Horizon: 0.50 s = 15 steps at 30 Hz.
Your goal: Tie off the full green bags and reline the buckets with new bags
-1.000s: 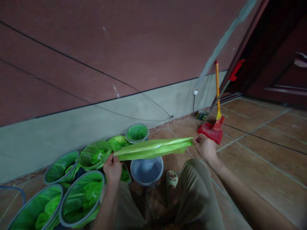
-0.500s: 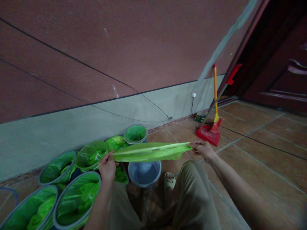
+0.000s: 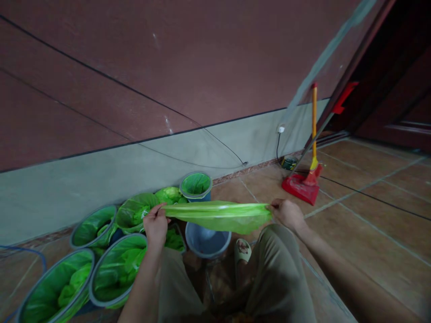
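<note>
A bright green plastic bag [image 3: 218,215] is stretched sideways in front of me, above my knees. My left hand [image 3: 155,224] pinches its left end and my right hand [image 3: 286,213] grips its right end. Just below the bag stands an unlined blue-grey bucket [image 3: 207,240] on the tiled floor, close to my sandalled foot [image 3: 242,251]. Both hands are closed on the bag's edges.
Several buckets lined with green bags [image 3: 117,269] cluster at the lower left along the wall. A red dustpan with a yellow handle [image 3: 308,179] stands at the right near a socket and cable [image 3: 279,134]. A dark door frame [image 3: 387,67] is at far right.
The bag has dropped slightly and sags wider in the middle. Both hands kept their grip on its ends; the view shifted a little.
</note>
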Available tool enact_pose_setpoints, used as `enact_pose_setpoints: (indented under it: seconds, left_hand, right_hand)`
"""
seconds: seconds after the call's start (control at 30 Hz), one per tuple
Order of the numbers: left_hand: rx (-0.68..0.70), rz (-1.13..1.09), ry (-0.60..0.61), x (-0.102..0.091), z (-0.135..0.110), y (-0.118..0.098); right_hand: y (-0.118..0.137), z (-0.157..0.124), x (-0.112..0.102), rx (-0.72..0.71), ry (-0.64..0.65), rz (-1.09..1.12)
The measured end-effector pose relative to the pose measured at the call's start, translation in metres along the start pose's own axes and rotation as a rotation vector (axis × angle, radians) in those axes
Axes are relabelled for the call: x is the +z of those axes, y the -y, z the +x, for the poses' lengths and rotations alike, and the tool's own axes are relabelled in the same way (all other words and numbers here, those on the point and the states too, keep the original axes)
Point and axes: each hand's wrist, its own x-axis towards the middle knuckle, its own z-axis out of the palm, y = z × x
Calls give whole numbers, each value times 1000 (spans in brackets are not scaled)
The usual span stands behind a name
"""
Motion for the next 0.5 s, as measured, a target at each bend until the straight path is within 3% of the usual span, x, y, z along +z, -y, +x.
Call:
enact_pose_setpoints:
  seconds: [0.07, 0.2, 0.27, 0.5]
  left_hand:
    - [28, 10, -4, -2, 0, -4]
    - [9, 13, -13, -7, 4, -1]
    - [-9, -6, -26, -9, 5, 5]
    - [-40, -80, -24, -10, 3, 21]
  right_hand:
    - [2, 2, 2, 56, 42, 83]
    - [11, 3, 6, 357, 152, 616]
    - [15, 1, 7, 421, 172, 806]
    - [17, -2, 19, 587, 157, 1140]
